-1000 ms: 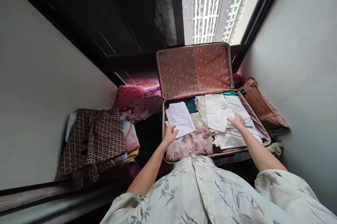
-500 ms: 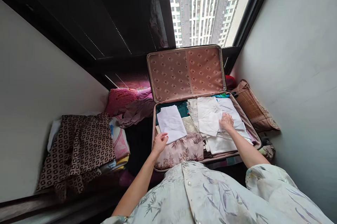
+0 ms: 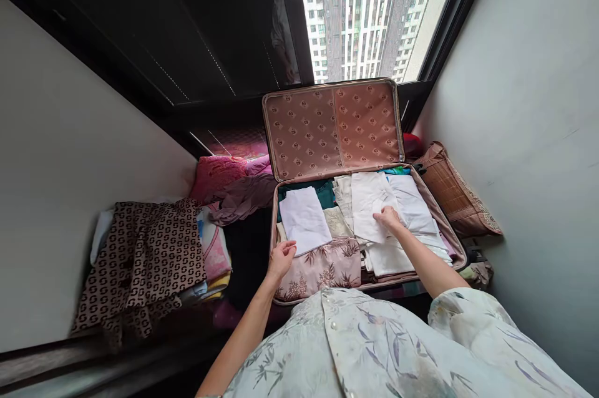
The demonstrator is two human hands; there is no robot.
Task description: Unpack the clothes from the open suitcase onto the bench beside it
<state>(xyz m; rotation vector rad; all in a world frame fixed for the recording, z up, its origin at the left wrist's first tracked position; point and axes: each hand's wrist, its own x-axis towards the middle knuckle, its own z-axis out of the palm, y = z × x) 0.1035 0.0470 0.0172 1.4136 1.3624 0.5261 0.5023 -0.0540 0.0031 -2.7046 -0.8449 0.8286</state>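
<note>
An open suitcase (image 3: 306, 301) full of folded clothes lies before me. My left hand (image 3: 281, 258) is at the lower left corner of a folded white cloth (image 3: 305, 218), its fingers loosely apart and holding nothing. Beneath that cloth lies a pink garment with a dark leaf print (image 3: 330, 270). On the right side, my right hand (image 3: 390, 219) rests over a folded white garment (image 3: 367, 198), fingers stretched out to the left and touching the fabric. More white clothes (image 3: 412, 206) lie to the right of this hand. Dark green fabric (image 3: 325, 192) shows at the back.
The suitcase's patterned lid (image 3: 322, 133) leans back below the window (image 3: 369, 24). At left is a pile covered by a brown patterned cloth (image 3: 159, 254), with pink bedding (image 3: 219, 176) behind. A brown cushion (image 3: 453, 192) stands against the right wall (image 3: 538, 105).
My right hand has moved left across the white garment, away from the paler clothes at its right. My left hand has shifted only slightly, down and to the left.
</note>
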